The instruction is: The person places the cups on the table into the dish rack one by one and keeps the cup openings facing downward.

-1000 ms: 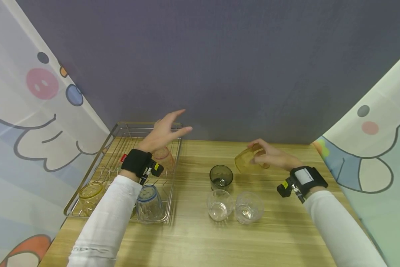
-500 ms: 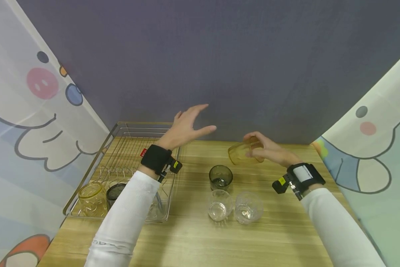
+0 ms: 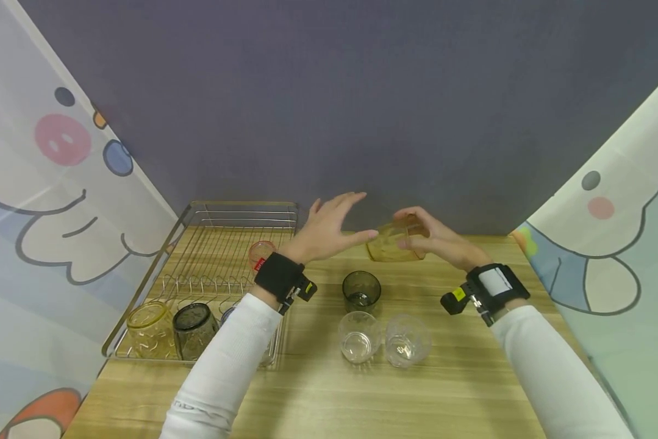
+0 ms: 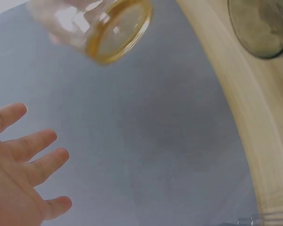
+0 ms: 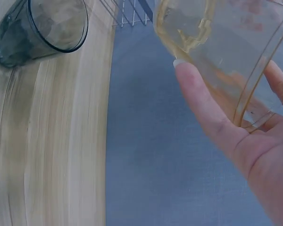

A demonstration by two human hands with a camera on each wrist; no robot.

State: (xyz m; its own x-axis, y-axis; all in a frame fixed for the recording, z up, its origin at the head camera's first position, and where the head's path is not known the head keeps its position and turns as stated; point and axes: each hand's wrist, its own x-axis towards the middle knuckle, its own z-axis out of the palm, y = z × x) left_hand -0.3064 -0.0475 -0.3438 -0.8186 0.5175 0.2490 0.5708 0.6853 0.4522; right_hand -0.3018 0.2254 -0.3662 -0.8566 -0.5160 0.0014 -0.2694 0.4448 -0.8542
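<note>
My right hand (image 3: 438, 238) holds an amber drinking glass (image 3: 385, 245) above the back of the table, thumb along one side and fingers on the other. The glass lies tipped on its side, its base pointing left and its rim close to the palm, as the right wrist view shows. Just to its left, my left hand (image 3: 329, 231) is held with fingers spread and holds nothing, near the base end of the glass. In the left wrist view, a gap shows between the fingers (image 4: 35, 143) and the glass (image 4: 120, 35).
On the wooden table (image 3: 361, 402) stand a smoky grey glass (image 3: 361, 296) and two clear glasses (image 3: 360, 341), upright. A wire rack (image 3: 243, 203) on the left bears upside-down glasses: yellow (image 3: 152, 332), dark (image 3: 195, 334), pink (image 3: 261, 250), and a blue-rimmed one mostly behind the left forearm. A grey wall (image 3: 329, 122) rises behind.
My left hand has moved right from over the rack towards the amber glass. My right hand has brought that glass a little left and up, turning it further onto its side.
</note>
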